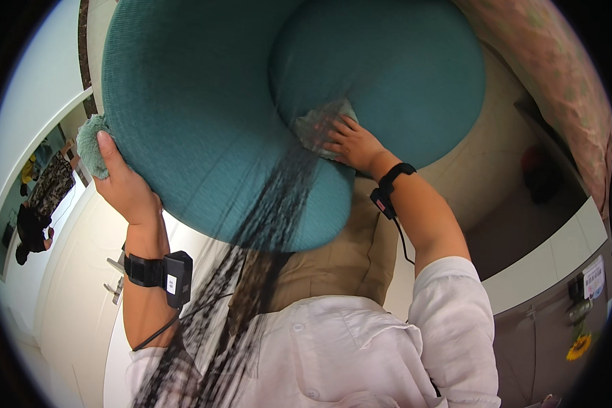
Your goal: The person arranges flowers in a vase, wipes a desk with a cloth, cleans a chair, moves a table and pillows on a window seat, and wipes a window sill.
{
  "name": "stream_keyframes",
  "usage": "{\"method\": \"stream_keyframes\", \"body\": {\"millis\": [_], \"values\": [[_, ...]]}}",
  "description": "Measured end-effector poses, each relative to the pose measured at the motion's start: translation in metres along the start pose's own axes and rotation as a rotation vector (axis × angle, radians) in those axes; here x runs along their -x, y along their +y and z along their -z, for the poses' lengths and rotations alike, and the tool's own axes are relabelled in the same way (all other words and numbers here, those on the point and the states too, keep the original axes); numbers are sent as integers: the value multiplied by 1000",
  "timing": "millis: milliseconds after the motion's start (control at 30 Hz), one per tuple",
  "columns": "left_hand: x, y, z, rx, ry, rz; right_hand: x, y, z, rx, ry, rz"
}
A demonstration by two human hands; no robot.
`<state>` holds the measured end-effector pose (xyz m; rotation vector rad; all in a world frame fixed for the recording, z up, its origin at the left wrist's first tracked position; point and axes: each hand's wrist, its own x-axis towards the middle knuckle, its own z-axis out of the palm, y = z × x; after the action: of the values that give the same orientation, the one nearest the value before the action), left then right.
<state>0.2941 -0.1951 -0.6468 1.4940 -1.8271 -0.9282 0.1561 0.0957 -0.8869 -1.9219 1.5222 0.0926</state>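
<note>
A teal upholstered chair fills the upper middle, with a curved backrest [190, 122] on the left and a rounded seat [408, 81] on the right. My right hand [352, 143] presses a pale green fluffy cloth [345, 109] down where the backrest meets the seat, its fingers bent over it. At the backrest's outer left edge, my left hand [130, 190] grips a second green fluffy cloth [88, 146], thumb on top. Its other fingers are mostly hidden. Long dark hair [268, 217] hangs across the middle, blurred, partly covering the backrest and the right-hand cloth.
Both wrists wear black straps with small boxes and cables. A white door with a metal handle [115, 289] stands at left, below a framed surface showing people. A patterned curtain [564, 75] hangs at upper right. A yellow sunflower [579, 347] and a tag are at lower right.
</note>
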Motion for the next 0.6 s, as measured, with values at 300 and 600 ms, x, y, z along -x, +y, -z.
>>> {"method": "stream_keyframes", "body": {"millis": [300, 600], "values": [[-2, -2, 3, -92, 47, 5, 61, 1, -60, -11, 176, -60], [-2, -2, 4, -76, 27, 23, 133, 21, -95, -12, 241, -224]]}}
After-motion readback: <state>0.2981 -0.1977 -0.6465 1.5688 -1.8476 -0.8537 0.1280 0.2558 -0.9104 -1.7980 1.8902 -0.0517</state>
